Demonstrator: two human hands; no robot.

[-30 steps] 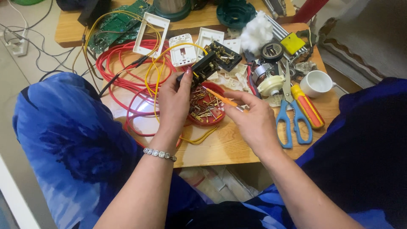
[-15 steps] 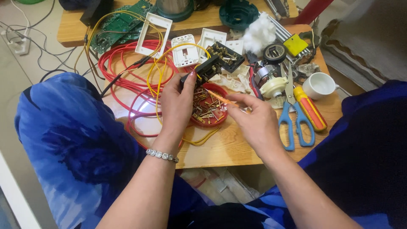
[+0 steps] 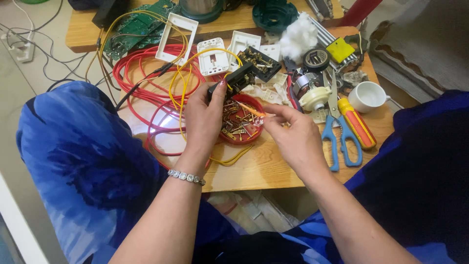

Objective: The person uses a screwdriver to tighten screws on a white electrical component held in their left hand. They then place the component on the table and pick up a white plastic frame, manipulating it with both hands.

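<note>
- Black socket module (image 3: 233,80) pinched in left hand (image 3: 205,120), fingers closed on it, held just above the red tray's far-left rim.
- Right hand (image 3: 295,137) closed on a thin orange screwdriver (image 3: 251,109), tip aimed left toward the module, over the tray.
- Red round tray (image 3: 246,139) on the wooden desk (image 3: 264,166), between both hands, full of small brass screws and terminals.
- Yellow wire (image 3: 183,93) loops from the module past the left hand; red cable (image 3: 141,83) coiled behind it.
- Blue-handled scissors (image 3: 337,142) and an orange-handled screwdriver (image 3: 358,124) lie right of the right hand, white cup (image 3: 366,96) beyond them.
</note>
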